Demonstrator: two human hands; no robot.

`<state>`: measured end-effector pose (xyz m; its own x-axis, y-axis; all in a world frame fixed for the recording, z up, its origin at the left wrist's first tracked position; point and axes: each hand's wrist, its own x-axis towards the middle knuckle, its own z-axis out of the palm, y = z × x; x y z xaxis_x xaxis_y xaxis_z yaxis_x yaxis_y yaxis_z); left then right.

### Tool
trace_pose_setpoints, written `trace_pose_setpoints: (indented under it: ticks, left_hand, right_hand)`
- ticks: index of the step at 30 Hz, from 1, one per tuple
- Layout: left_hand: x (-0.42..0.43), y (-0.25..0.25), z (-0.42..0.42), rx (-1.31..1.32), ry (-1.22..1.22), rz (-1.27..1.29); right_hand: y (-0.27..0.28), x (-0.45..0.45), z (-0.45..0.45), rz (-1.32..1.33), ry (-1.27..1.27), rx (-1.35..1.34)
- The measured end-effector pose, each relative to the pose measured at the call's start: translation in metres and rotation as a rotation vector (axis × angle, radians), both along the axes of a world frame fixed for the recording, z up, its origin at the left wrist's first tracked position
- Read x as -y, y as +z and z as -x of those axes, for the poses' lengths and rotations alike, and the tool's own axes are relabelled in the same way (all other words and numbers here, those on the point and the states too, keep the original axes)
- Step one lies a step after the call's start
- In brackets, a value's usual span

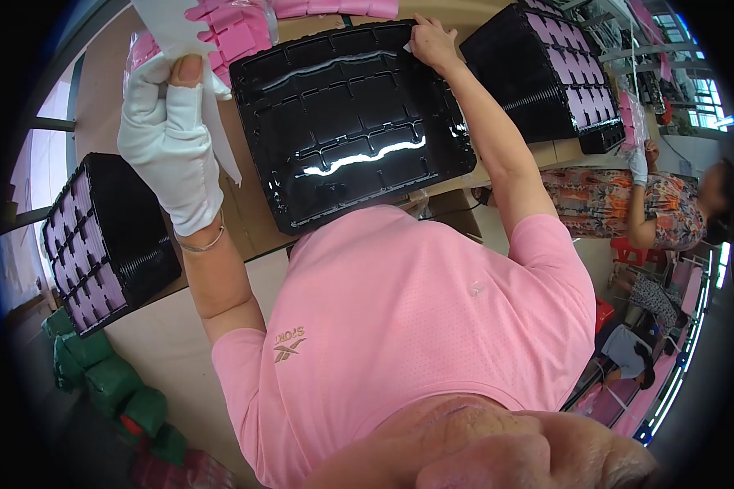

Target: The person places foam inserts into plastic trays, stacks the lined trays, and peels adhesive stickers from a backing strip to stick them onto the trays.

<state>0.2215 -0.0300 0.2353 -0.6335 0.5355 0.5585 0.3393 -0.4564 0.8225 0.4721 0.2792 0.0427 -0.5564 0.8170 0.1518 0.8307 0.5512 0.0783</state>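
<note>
My left hand, in a white glove with the thumb tip bare, is raised left of a black plastic tray. Its fingers are closed on a white strip of paper or film, and a pale tail hangs beside the wrist. The glossy tray has molded compartments and lies in front of my chest. At its far right corner, my right hand is bare, with fingers bent over the rim. A small white bit shows by those fingertips; I cannot tell what it is.
Stacked black trays with pink pieces stand at right and left. Pink foam-like pieces lie behind the tray on the brown table. Green bundles sit low at left. Another person stands at right.
</note>
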Motion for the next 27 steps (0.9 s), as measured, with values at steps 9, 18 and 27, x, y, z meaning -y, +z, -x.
trace_pose_setpoints:
  ticks: [9,18,27]
  left_hand:
    - [0.015,-0.004,0.005,-0.020,-0.083,-0.011]
    - [0.024,-0.013,0.016,0.044,-0.081,-0.034]
    - [0.021,-0.021,0.023,0.038,-0.084,0.018]
  right_hand:
    - [-0.004,0.032,0.013,-0.108,-0.030,-0.006]
    - [-0.022,0.046,-0.012,-0.160,0.209,-0.386]
    - [-0.022,0.060,-0.015,-0.065,0.206,-0.490]
